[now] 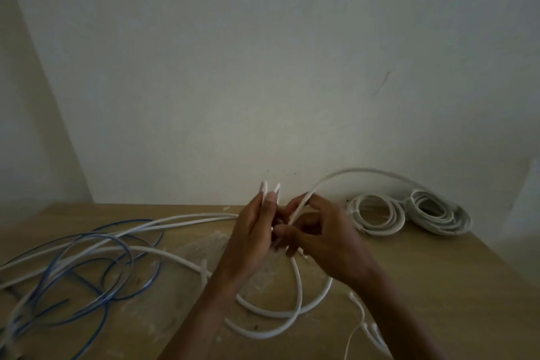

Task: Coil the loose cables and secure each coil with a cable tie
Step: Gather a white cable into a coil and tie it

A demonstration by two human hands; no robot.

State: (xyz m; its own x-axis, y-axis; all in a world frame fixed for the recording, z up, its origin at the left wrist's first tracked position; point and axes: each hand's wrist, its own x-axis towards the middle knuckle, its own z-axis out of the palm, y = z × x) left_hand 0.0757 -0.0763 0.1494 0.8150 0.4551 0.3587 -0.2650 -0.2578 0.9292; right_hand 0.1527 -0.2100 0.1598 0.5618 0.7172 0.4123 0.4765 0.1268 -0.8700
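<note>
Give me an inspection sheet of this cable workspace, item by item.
Surface: wooden table, pale dusty smears.
Job's things: white cable in hand; left white coil and right white coil lie back right; ties not discernible.
Clutter: thin white cord near right edge.
Hands: left hand holds two cable ends upright; right hand grips white cable.
Cables: blue cable and white strands loose, tangled left.
Surroundings: plain pale wall.

Dim room, plain white wall (263, 67), scuffed wooden table (423, 266)
</note>
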